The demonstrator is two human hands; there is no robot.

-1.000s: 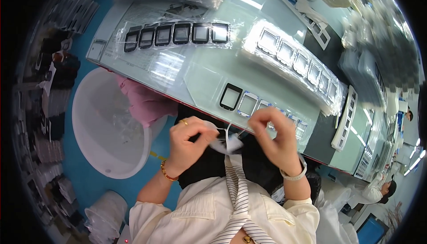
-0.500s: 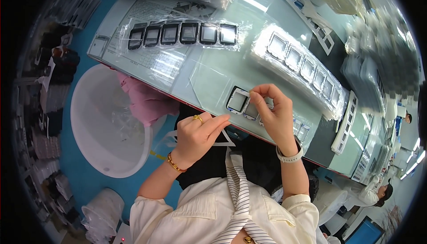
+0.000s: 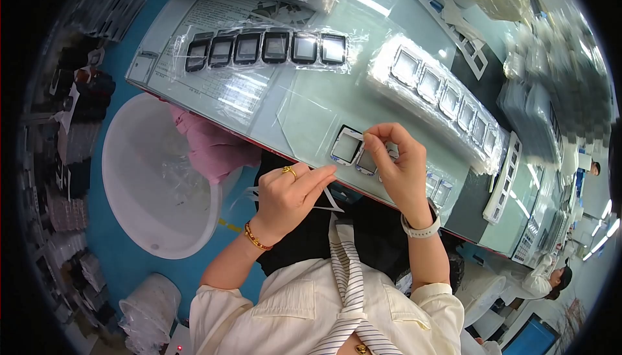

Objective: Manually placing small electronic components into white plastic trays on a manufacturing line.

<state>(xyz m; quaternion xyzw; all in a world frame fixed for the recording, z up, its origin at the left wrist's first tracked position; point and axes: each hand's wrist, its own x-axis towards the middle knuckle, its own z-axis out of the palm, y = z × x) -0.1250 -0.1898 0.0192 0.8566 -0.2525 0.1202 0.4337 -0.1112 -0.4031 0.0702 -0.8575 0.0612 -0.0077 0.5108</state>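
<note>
A row of small rectangular frames lies at the near edge of the glass-topped table. The leftmost frame (image 3: 335, 155) has a black rim, a whitish border and a pale window; my right hand covers part of the others. My right hand (image 3: 403, 164) pinches thumb and forefinger together at this frame's upper right corner. What lies between those fingertips is too small to make out. My left hand (image 3: 285, 197), wearing a ring, has its fingers pressed together, tips beside the frame's lower left corner at the table edge. Anything in its pinch cannot be made out.
Farther back lie a plastic-wrapped row of black frames (image 3: 275, 47) and, at the right, a wrapped stack of clear-windowed frames (image 3: 448, 100). A white tub (image 3: 123, 180) with a pink cloth (image 3: 217, 154) over its rim stands left. A co-worker (image 3: 551, 280) sits far right.
</note>
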